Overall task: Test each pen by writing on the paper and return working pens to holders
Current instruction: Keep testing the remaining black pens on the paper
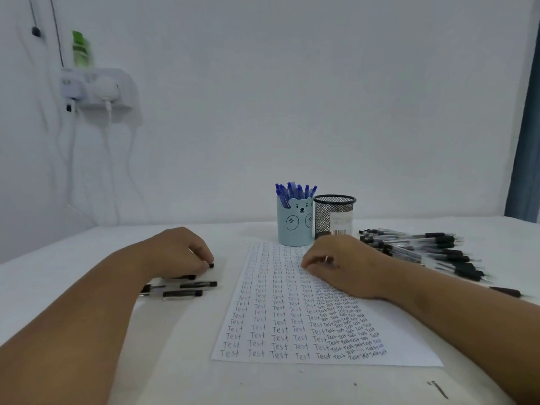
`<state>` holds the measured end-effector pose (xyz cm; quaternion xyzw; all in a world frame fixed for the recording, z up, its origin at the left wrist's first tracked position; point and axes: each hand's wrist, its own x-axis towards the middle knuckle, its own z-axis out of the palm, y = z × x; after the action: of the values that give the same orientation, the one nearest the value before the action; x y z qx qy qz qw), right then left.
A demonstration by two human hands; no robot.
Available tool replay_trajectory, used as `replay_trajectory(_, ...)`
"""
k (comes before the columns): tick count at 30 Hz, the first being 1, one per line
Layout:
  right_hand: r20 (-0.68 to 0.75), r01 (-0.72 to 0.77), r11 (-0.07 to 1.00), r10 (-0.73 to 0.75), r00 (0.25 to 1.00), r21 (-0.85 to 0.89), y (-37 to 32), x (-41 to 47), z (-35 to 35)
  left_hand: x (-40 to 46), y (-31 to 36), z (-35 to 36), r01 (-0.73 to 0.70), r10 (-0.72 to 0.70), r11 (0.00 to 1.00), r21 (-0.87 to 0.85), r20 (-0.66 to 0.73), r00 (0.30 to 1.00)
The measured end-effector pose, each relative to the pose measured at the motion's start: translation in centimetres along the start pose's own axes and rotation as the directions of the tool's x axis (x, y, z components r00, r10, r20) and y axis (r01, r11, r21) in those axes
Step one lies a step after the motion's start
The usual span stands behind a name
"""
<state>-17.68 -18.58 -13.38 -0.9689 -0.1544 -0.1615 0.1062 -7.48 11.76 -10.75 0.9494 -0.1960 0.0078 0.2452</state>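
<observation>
A white paper [280, 317] covered in rows of the word "Test" lies in the middle of the table. Behind it stand a light blue bear holder [294, 226] full of blue pens [295, 190] and a black mesh holder [334, 216]. My left hand [181, 252] rests left of the paper, fingers curled round a black pen [211, 265] whose tip shows past my fingertips. A few black pens [187, 289] lie under and beside that hand. My right hand [344, 264] lies on the paper with loosely curled fingers; whether it holds anything is not visible.
A large pile of black pens [423, 249] spreads over the table's right side, one stray pen [505, 291] near my right forearm. A small dark object [439, 388] lies at the front right. A wall socket shelf [99, 89] with cables hangs at the far left.
</observation>
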Motion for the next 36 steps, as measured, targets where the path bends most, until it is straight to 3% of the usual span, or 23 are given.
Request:
replay_trajectory(5, -0.014, 0.004, 1.0, -0.004, 1.0, 0.004, 0.4, 0.1, 0.2, 0.5, -0.2, 0.9, -0.066, 0.07, 0.996, 0.063, -0.062, 0.996)
replay_trajectory(7, -0.027, 0.007, 1.0, -0.006, 1.0, 0.017, 0.6, 0.1, 0.3, 0.8, 0.3, 1.2, -0.16, 0.139, 0.984, -0.075, -0.23, 0.963)
replay_trajectory(9, -0.031, 0.005, 1.0, -0.005, 1.0, 0.027, 0.7, 0.1, 0.4, 0.6, 1.6, 1.0, -0.338, 0.148, 0.877, -0.343, -0.475, 0.867)
replay_trajectory(11, -0.033, 0.009, 0.999, -0.007, 0.999, 0.034, 0.7, 0.1, 0.4, 0.4, 3.1, 0.4, -0.488, -0.004, 0.617, -0.617, -0.622, 0.783)
replay_trajectory(12, -0.034, 0.013, 0.999, -0.012, 0.999, 0.036, 0.7, 0.2, 0.4, 0.3, 3.7, 0.1, -0.509, -0.117, 0.394, -0.765, -0.592, 0.798)
replay_trajectory(14, -0.03, 0.013, 0.999, -0.012, 0.999, 0.032, 0.7, 0.2, 0.4, 0.3, 4.4, -0.2, -0.397, -0.221, -0.136, -0.908, -0.363, 0.905)
replay_trajectory(15, -0.028, 0.009, 1.0, -0.008, 1.0, 0.029, 0.7, 0.2, 0.5, 0.2, 4.5, -0.2, -0.313, -0.202, -0.306, -0.899, -0.26, 0.944)
replay_trajectory(17, -0.023, 0.002, 1.0, -0.002, 1.0, 0.024, 0.8, 0.3, 0.5, 0.4, 4.2, 0.3, -0.234, -0.176, -0.441, -0.867, -0.172, 0.969)
replay_trajectory(21, -0.015, -0.002, 1.0, 0.003, 1.0, 0.029, 0.9, 0.2, 0.6, 0.3, 4.3, 0.7, -0.212, -0.157, -0.5, -0.84, -0.153, 0.976)
replay_trajectory(27, -0.006, -0.017, 1.0, 0.017, 1.0, 0.013, 0.7, 0.2, 0.5, 0.0, 4.9, 1.2, -0.215, -0.103, -0.473, -0.854, -0.189, 0.977)
replay_trajectory(31, -0.09, -0.075, 0.993, 0.084, 0.992, 0.096, 0.5, 0.1, 0.4, 0.0, 5.5, 1.9, -0.148, -0.036, -0.459, -0.876, -0.148, 0.988)
replay_trajectory(36, -0.332, 0.026, 1.0, -0.029, 0.943, -0.012, -0.1, 0.0, 0.2, -0.6, 7.1, 3.1, -0.067, 0.064, -0.167, -0.984, -0.079, 0.995)
